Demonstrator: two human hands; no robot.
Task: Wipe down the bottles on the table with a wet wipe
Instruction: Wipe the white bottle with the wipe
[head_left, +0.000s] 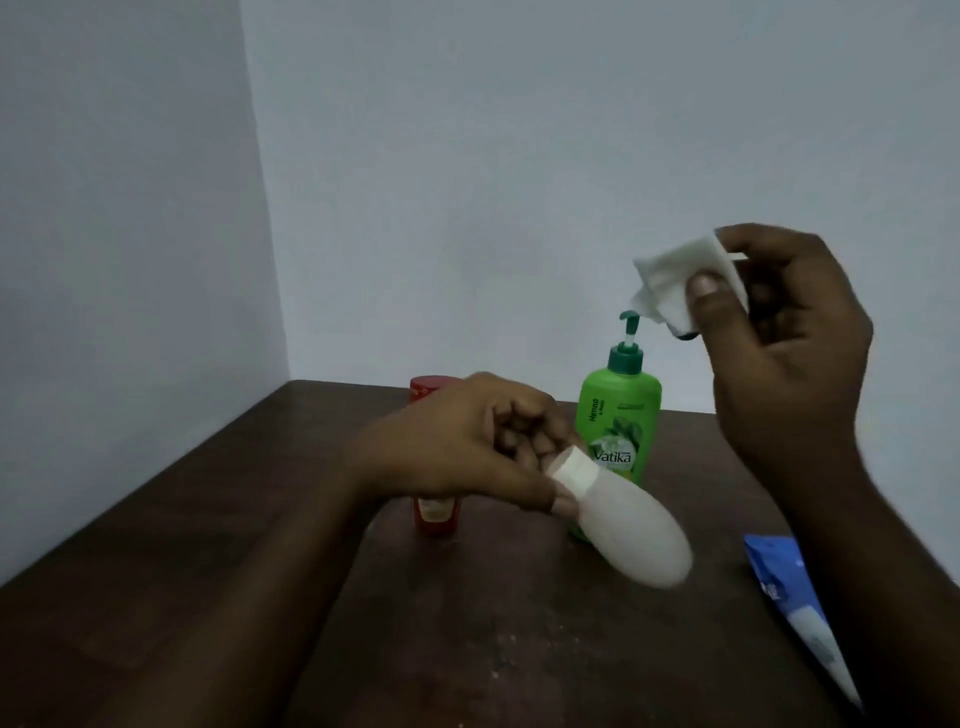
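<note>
**White bottle held in the left hand, wipe raised in the right**

The left hand (467, 441) has its fingers curled round the cap end of a white bottle (639, 525). The bottle slants down to the right, its rounded base blurred, and whether that base touches the table cannot be told. The cap itself is mostly covered by the fingers.

The right hand (779, 353) is raised well above the table, thumb and fingers pinching a folded white wet wipe (670, 283), which sticks out to the left. A small dark shape at the wipe's lower edge is too unclear to identify.

Behind the white bottle stands 1 green pump bottle (618, 415), upright, its lower part hidden by the white one. A red bottle (436, 514) stands upright behind the left hand, which covers its middle; only its top and base show, and its label is unreadable.

At the right edge lies a blue and white packet (774, 571), partly covered by the right forearm and cut off lower down, its print illegible. Everything sits on a dark wooden table (260, 519) set in a corner of pale walls
</note>
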